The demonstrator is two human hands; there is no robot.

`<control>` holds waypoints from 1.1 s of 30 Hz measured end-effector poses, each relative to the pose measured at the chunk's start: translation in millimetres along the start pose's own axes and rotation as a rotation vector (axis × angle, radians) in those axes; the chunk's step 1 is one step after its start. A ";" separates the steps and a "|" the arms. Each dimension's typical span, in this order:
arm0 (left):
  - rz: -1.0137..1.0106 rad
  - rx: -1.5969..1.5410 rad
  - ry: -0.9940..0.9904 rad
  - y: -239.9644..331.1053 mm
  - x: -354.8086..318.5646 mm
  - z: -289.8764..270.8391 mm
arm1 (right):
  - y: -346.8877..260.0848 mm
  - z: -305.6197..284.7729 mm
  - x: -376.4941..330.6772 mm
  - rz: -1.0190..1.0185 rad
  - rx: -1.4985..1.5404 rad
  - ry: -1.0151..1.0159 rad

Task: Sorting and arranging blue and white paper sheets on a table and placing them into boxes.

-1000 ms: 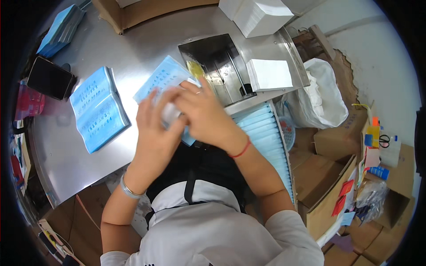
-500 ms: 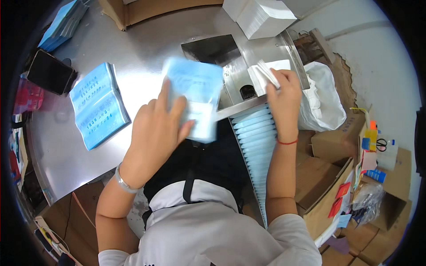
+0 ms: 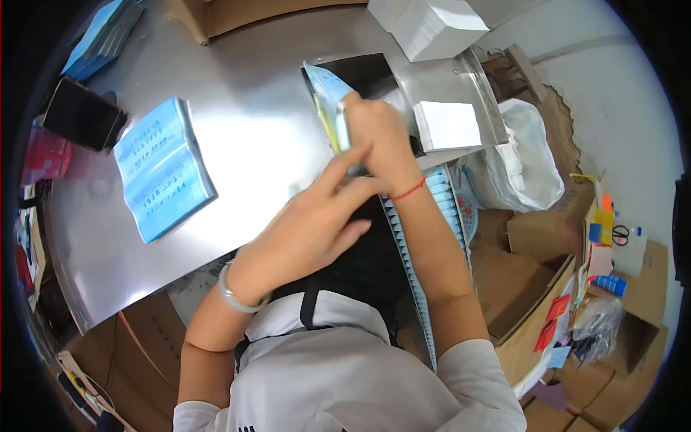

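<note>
In front of me, over the steel table, a thin blue plastic packet [image 3: 327,85] stands tilted on edge, with a yellow-green strip along its lower side. My right hand [image 3: 380,137] is closed round its right side, back of the hand upward, so most of its fingers are hidden. Just below, my left hand [image 3: 306,227] has its fingers apart, the fingertips close to my right wrist; nothing shows in it. A pile of white folded sheets [image 3: 448,126] lies on the metal ledge right of my right hand. Flat blue printed packets [image 3: 164,173] lie stacked on the table to the left.
A recessed metal opening [image 3: 371,72] lies behind my right hand. Blue packets [image 3: 446,201] fill a long tray under my right forearm. A tall white stack [image 3: 435,32] stands at the back, a white bag [image 3: 533,158] hangs at right, and a phone [image 3: 83,115] stands at left.
My right hand has moved left from the white sheets to the packet; the white slips it held no longer show. The packet has turned on edge. My left hand has shifted down and right, off it.
</note>
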State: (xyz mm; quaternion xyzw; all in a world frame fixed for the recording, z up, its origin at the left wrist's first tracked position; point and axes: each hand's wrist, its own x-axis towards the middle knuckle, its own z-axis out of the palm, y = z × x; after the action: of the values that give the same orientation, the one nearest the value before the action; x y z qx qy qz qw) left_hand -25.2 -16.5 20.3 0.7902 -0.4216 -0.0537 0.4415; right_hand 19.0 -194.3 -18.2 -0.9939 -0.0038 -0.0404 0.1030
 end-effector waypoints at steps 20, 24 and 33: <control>-0.128 0.625 0.096 -32.9 -20.0 21.7 | 77.6 -41.5 -69.9 -0.013 0.061 0.457; -0.119 0.468 0.060 -37.2 -31.3 7.3 | 50.7 -51.9 -78.7 -0.064 0.012 0.674; -0.135 0.539 0.231 -43.6 -38.1 -6.7 | -39.9 0.6 -48.2 -0.314 -0.011 0.350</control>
State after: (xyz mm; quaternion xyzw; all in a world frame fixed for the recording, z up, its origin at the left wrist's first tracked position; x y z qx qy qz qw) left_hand -19.5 26.1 -19.1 0.9060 -0.3141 0.1212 0.2564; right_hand -29.7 -155.1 -14.6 -0.9595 -0.1401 -0.2276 0.0893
